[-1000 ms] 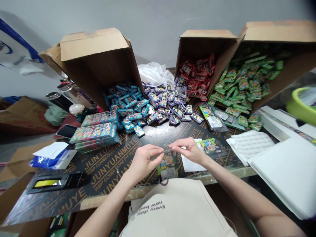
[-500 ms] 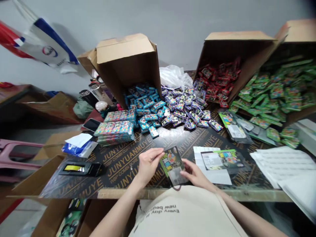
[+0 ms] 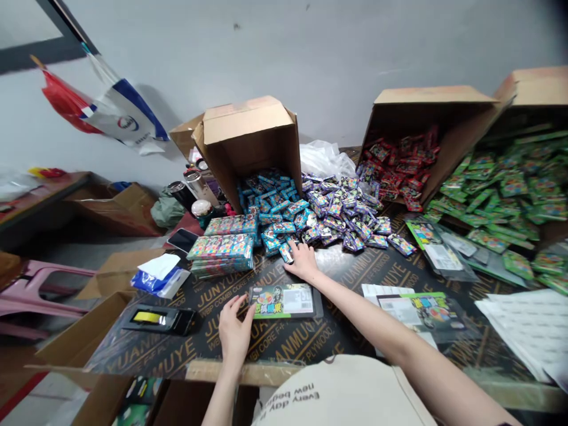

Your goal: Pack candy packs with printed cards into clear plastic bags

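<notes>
Flat printed pouch point(image 3: 284, 300) by the left hand point(image 3: 236, 324), little blue packet point(image 3: 286, 254) at the right hand point(image 3: 303, 261)
Pouch lies on the dark surface point(image 3: 177, 355) just right of the left hand: mostly black, clear plastic margin, bright lettering nearest that hand, pale panel farther off, green strip underneath. Left hand's half curled, thumb at the pouch's edge, can't tell if it's pinching. Right hand's loosely spread at the packet, grip unclear.

Pink stool point(image 3: 27, 288), dark phone point(image 3: 183, 239), hanging bag point(image 3: 126, 109)
</notes>
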Motion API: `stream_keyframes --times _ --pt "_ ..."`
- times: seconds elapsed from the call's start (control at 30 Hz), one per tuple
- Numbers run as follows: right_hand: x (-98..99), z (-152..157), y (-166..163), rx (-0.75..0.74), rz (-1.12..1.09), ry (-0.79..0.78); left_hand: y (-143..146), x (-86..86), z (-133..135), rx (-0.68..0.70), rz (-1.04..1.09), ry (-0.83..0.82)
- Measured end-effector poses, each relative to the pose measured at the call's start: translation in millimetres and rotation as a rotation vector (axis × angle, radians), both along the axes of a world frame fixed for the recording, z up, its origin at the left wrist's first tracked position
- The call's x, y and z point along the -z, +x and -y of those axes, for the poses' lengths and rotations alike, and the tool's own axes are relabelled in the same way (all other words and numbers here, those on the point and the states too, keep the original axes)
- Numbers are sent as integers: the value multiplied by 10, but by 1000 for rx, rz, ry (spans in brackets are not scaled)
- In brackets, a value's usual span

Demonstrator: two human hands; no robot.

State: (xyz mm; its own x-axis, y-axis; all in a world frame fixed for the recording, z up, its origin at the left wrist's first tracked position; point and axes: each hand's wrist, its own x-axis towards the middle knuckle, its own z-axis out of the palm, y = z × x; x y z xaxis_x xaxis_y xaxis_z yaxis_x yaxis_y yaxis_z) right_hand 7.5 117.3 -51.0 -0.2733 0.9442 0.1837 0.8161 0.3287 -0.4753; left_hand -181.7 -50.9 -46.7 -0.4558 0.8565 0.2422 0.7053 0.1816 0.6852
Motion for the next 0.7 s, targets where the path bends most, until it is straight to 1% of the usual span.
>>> stream_keyframes --times 0.03,0.1,0.13,0.2,0.23,0.27,0.3,0.33,0.37,0.4,0.47,0.53,0.57,0.63,0.67,0.7 --pt "-1 14 22 -16 -21 -10 19 -31 -30 21 41 8" --pt "-41 76 145 -80 -108 -28 94 -115 -126 56 224 6" --pt "-85 123 238 -150 -170 -36 152 -162 -185 68 353 -5" --pt "-218 247 457 -385 -300 -76 310 -257 -305 118 639 -67" --pt "-301 319 570 -526 -365 -116 407 -299 -360 182 773 -132" --pt "-387 394 679 -649 -414 -159 513 -335 -408 274 890 -216" --pt "-469 470 777 -722 -439 -194 623 -362 -448 375 984 -303" --pt "-540 544 864 -740 -449 -209 733 -377 -479 464 1058 -377" --pt "-596 614 937 -706 -453 -197 841 -382 -503 522 1116 -425" --pt "-633 679 995 -638 -450 -163 941 -376 -519 538 1164 -446" --pt "-651 794 1066 -492 -413 -74 1111 -344 -534 481 1227 -440" --pt "-612 887 1088 -418 -355 -9 1221 -309 -533 438 1248 -436" --pt "-580 924 1089 -401 -332 12 1249 -297 -527 444 1233 -436" --pt "-509 975 1093 -362 -309 40 1237 -287 -509 495 1108 -398" --pt "-471 988 1102 -334 -308 52 1198 -287 -500 539 975 -355" --pt "-432 994 1116 -303 -307 61 1140 -284 -490 597 791 -305"
